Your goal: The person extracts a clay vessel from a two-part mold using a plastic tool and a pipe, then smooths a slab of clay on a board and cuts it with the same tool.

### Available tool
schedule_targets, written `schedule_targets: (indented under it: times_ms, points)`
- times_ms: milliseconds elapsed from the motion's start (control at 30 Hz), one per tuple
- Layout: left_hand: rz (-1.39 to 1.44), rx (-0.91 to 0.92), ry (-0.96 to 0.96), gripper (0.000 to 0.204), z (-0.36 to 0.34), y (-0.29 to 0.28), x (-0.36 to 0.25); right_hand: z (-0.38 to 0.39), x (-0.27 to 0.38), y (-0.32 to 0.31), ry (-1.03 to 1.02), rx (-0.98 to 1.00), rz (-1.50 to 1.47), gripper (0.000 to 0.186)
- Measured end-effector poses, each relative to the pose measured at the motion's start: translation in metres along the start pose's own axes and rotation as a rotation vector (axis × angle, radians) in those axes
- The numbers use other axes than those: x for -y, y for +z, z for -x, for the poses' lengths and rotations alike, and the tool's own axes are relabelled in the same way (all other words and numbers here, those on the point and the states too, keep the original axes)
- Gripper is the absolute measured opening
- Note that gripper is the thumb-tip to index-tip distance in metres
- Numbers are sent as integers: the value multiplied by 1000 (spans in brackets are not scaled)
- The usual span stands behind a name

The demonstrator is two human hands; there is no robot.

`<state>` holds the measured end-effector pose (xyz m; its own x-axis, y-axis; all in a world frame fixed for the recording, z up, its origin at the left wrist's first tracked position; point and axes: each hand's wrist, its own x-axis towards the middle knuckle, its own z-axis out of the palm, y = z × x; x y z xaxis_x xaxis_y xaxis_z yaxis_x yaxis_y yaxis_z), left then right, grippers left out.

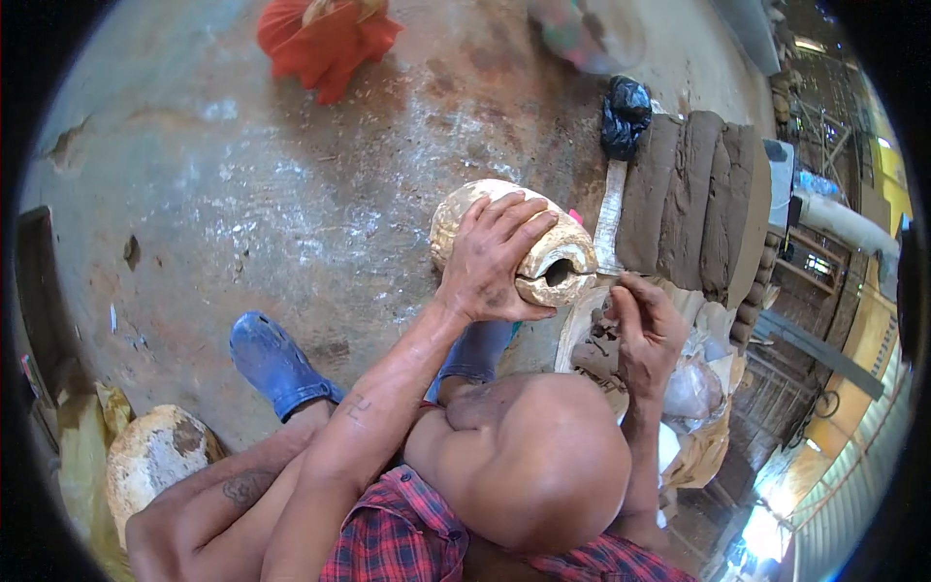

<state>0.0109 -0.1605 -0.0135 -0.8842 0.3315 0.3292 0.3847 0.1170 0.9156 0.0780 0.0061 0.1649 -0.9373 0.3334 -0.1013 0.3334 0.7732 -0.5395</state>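
My left hand (488, 264) wraps over a cream, crusty plaster mould (456, 213) held on its side, its split end showing a dark round hole. My right hand (642, 335) is closed beside that end, pinching a thin tool (606, 273) that reaches to the seam. Dark clay scraps (596, 357) lie on crumpled paper below the right hand. My bent knee (543, 456) rises beneath both arms.
Stacked grey clay slabs (690, 204) and a black plastic bundle (626, 112) stand right of the mould. A red cloth (330, 44) is on the stained floor (213, 223) ahead. A second crusty mould (160, 456) sits at lower left, near blue clogs (276, 359).
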Motion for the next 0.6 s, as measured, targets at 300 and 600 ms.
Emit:
schedule_targets:
  times_ms: [300, 600]
  points:
    - [8, -24, 2, 108, 4, -1, 1, -34, 16, 7, -497, 386, 378, 25]
    - [6, -35, -2, 109, 4, 4, 0, -66, 28, 14, -1000, 555, 868, 19]
